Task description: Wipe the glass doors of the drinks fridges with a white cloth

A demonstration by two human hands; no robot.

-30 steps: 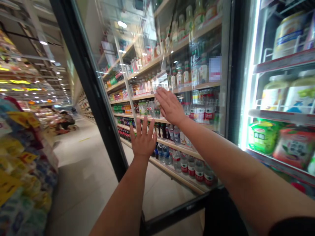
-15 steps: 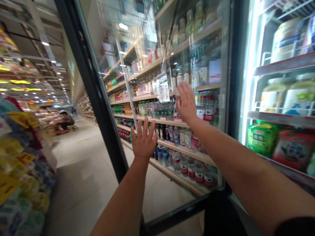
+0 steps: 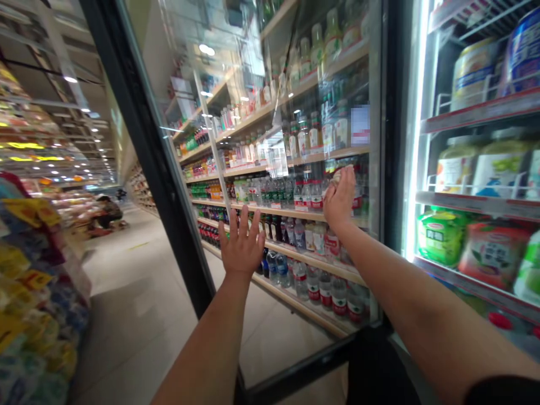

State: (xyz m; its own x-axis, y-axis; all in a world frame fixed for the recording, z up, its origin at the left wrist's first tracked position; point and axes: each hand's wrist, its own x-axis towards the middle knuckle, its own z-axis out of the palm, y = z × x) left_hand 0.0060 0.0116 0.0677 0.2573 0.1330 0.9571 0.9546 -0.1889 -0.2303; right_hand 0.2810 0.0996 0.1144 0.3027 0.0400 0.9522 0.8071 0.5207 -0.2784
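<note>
A glass cooler door (image 3: 274, 315) with a black frame stands swung open in front of me. My left hand (image 3: 242, 242) lies against the glass with fingers spread, holding nothing. Farther right, my right hand (image 3: 341, 197) is closed over a crumpled pale cloth (image 3: 336, 178) and presses it to the pane. Most of the cloth is hidden behind my fingers. Above that hand, a small whitish label (image 3: 360, 125) sits near the door's right edge.
Through the glass, shelves of bottled drinks (image 3: 314, 284) show. To my right is the lit cooler (image 3: 476, 202) with bottles and green and red packs. Bagged goods (image 3: 37, 292) are stacked at left. Down the aisle a person (image 3: 107, 212) crouches low.
My right hand has slid right and down across the glass with the cloth. My left hand stays spread on the pane. The view has turned slightly to the right.
</note>
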